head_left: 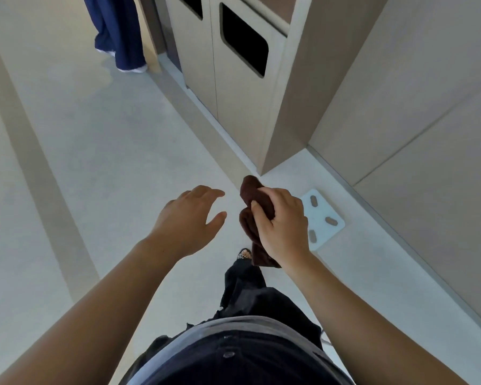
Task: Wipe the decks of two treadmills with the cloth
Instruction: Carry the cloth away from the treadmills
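Observation:
My right hand [283, 226] grips a bunched dark brown cloth [254, 201], held in the air in front of my waist; part of the cloth hangs below the hand. My left hand [189, 215] hovers just left of the cloth with relaxed, spread fingers and holds nothing, a small gap apart from the cloth. No treadmill is in view.
A beige cabinet with two dark bin openings [243, 40] stands ahead on the right, with a beige wall [417, 107] beyond. A white floor scale [324, 218] lies by the wall. Another person's blue trouser legs [120, 31] stand at the far left. Pale floor [109, 151] stretches ahead.

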Motion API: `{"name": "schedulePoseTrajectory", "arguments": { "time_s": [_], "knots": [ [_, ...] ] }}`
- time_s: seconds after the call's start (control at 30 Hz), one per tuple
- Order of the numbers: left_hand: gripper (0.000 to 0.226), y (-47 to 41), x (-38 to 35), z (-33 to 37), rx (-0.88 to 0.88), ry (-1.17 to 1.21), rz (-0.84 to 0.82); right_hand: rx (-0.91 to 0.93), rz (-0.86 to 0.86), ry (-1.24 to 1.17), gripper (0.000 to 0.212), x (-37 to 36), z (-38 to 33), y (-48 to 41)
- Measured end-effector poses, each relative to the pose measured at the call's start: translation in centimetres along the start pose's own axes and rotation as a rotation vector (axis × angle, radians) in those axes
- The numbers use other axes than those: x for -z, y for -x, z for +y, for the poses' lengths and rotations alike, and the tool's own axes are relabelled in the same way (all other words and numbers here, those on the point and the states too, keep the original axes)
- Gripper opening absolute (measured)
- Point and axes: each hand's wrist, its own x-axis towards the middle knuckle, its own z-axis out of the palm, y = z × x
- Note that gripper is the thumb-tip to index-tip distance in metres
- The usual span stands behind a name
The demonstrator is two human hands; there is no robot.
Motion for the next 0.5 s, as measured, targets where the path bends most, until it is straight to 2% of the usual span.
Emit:
{"name": "schedulePoseTrajectory", "arguments": {
  "time_s": [0.23,0.5],
  "knots": [
    [0.047,-14.0,5.4,-3.0,0.084,0.022,0.025,0.08,-0.084,0.036,0.031,-0.8,-2.2,-17.0],
    [0.047,-26.1,10.1,-8.4,0.114,0.077,0.051,0.094,-0.073,0.07,0.032,-3.4,-4.9,-30.8]
  ]
}}
